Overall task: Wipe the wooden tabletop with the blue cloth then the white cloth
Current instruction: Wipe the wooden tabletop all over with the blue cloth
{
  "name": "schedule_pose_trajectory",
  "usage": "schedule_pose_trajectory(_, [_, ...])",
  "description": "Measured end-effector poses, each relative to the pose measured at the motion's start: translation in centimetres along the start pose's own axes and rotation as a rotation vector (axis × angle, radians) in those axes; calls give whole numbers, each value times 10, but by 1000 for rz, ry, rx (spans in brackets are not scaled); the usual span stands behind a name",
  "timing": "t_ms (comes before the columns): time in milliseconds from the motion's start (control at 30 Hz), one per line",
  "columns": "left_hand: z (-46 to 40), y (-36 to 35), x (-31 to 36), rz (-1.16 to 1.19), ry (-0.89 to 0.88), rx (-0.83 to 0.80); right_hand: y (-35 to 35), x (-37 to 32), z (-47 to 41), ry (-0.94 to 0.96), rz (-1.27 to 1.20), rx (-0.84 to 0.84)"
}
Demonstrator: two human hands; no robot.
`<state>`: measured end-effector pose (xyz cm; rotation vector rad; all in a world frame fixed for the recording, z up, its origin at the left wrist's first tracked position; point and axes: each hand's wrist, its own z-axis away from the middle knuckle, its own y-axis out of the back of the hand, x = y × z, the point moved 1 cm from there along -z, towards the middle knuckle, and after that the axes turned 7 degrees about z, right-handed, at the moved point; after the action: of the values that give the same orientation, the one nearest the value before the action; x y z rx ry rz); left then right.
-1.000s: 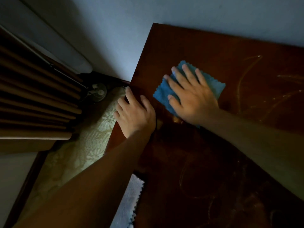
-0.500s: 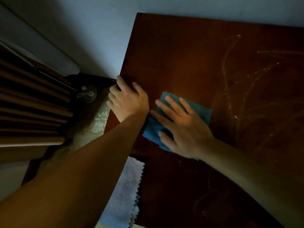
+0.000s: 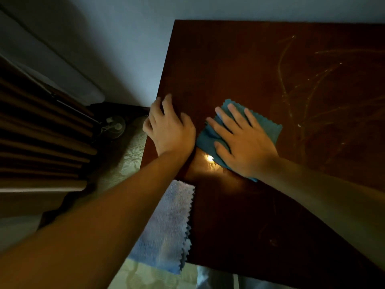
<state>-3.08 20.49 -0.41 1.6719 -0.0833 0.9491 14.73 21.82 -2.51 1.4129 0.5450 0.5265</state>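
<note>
The dark wooden tabletop (image 3: 260,69) fills the right of the view and shows pale streaks on its far right part. My right hand (image 3: 241,140) lies flat with spread fingers on the blue cloth (image 3: 267,127), pressing it onto the wood. My left hand (image 3: 168,128) rests at the table's left edge, with its outer fingers bent over the rim. The white cloth (image 3: 168,224) with a zigzag edge lies at the near left corner, partly under my left forearm.
A pale wall runs behind the table. Left of the table stands a wooden slatted piece (image 3: 39,138) over a patterned greenish fabric (image 3: 125,159). A small round object (image 3: 114,126) sits in the dark gap there.
My right hand slid the blue cloth toward me and then a little to the right. The view tilted and more of the white cloth shows. My left hand stayed on the table edge.
</note>
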Motion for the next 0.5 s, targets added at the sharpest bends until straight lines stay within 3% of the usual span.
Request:
schedule_pose_trajectory(267, [113, 21, -47, -201, -312, -225, -17, -58, 100, 18, 12, -19])
schedule_pose_trajectory(500, [107, 11, -48, -256, -338, -224, -16, -58, 105, 66, 23, -21])
